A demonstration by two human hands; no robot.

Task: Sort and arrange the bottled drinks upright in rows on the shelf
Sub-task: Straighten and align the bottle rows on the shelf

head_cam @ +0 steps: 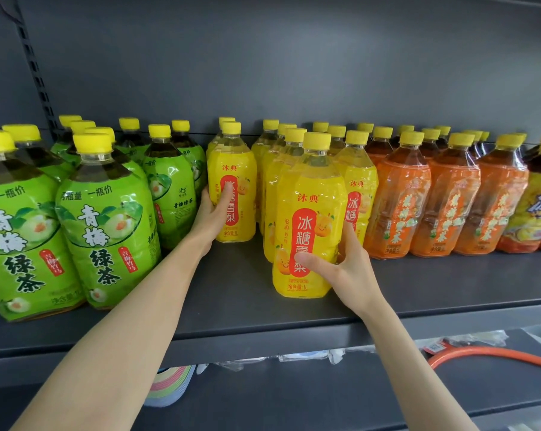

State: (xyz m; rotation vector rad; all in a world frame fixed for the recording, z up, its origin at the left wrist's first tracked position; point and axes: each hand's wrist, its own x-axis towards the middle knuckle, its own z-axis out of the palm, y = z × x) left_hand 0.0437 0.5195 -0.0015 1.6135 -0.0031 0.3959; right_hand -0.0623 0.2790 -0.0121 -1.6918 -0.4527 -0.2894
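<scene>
Upright bottles with yellow caps fill the dark shelf (247,303). Green-label tea bottles (107,225) stand at the left, yellow-label pear drinks in the middle, orange-label tea bottles (399,206) at the right. My left hand (211,214) grips a yellow bottle (238,172) set further back, thumb across its red label. My right hand (348,265) grips the front yellow bottle (309,213), thumb over the label's lower part and fingers behind it. More yellow bottles (281,169) stand in rows behind that one.
A bottle with a yellow and blue label (539,209) stands at the far right. The shelf's back panel (294,73) is dark grey. Below the shelf lie an orange hose (493,353), plastic packaging (322,356) and a stack of pastel items (169,384).
</scene>
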